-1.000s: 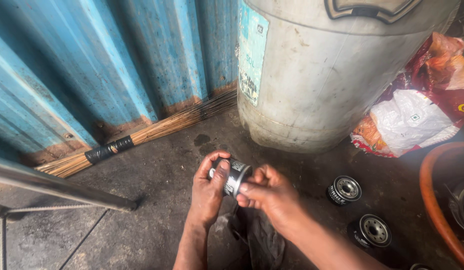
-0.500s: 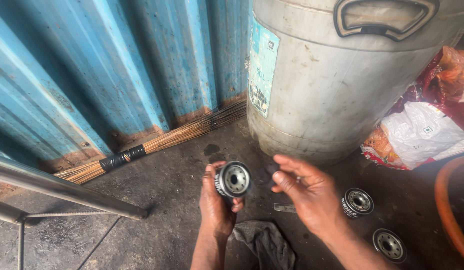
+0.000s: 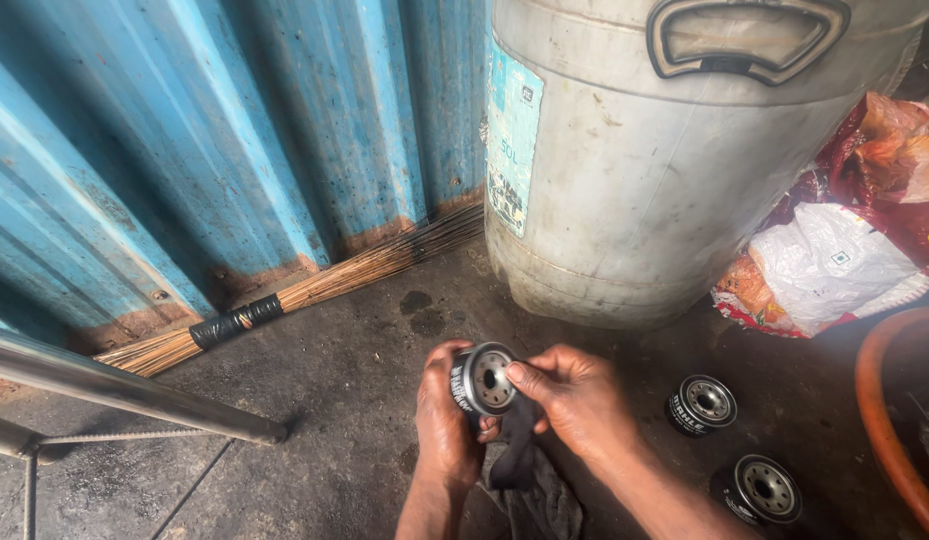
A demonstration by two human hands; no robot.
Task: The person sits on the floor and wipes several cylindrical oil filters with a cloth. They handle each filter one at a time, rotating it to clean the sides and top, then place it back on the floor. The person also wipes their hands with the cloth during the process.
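Low over the floor, by the drum: you hold the oil filter (image 3: 482, 380) up off the ground.
Left hand (image 3: 447, 420): wrapped tight around the can's side.
Right hand (image 3: 575, 395): fingers pinch its rim, thumb on its face.
Long axis: points up toward you, holed face showing.
Nearer hand: both touch it.
Under it: dark rag (image 3: 530, 480).

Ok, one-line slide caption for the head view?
Left hand holds a black oil filter; right hand fingers its face, beside a grey drum.
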